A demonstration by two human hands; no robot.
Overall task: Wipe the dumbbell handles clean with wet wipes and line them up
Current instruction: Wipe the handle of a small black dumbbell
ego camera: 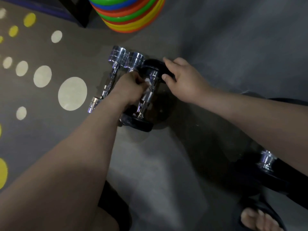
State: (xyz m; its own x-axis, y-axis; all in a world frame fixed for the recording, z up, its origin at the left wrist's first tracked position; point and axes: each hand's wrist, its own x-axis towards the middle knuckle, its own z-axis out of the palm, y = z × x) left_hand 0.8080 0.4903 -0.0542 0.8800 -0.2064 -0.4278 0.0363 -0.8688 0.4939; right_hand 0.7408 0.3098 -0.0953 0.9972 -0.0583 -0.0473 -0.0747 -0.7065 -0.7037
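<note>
Mid-wipe, the left hand (pixel 131 87) pinched a wipe (pixel 147 80) against the black dumbbell (pixel 146 97); the right hand (pixel 183 77), at two o'clock, gripped its end. The lower handle seemingly needed rubbing next.

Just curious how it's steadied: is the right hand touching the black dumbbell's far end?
Touching. The head view shows the right hand gripping the black dumbbell by its far weight.
</note>
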